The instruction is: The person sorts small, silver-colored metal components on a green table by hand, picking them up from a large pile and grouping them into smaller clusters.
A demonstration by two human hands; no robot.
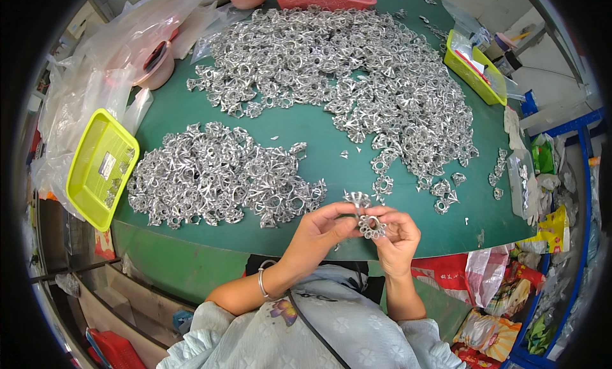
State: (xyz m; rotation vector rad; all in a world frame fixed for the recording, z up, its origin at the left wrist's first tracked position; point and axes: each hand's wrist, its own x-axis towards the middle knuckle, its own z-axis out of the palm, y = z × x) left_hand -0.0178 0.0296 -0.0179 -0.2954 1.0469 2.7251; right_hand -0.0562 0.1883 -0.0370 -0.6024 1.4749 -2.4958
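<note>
Between my two hands are silvery metal flower-shaped castings. My left hand [330, 230] pinches them between thumb and fingers; one casting [356, 198] sticks up above the fingertips. My right hand [398, 235] grips the side of another casting [371, 226] with a round central opening and looped rim. Left of my hands lies a pile of similar castings [215, 178] on the green tabletop [306, 125]. A much larger pile [382, 72] spreads behind and to the right, with a few loose castings [442, 197] at its near edge.
A yellow-green tray [79, 178] stands at the left edge, another yellow-green basket [459, 65] at the back right. A red tray [325, 1] and pink bowls [160, 70] stand behind and left, near plastic bags [81, 92]. A clear container [522, 187] and gloves [513, 127] lie at right.
</note>
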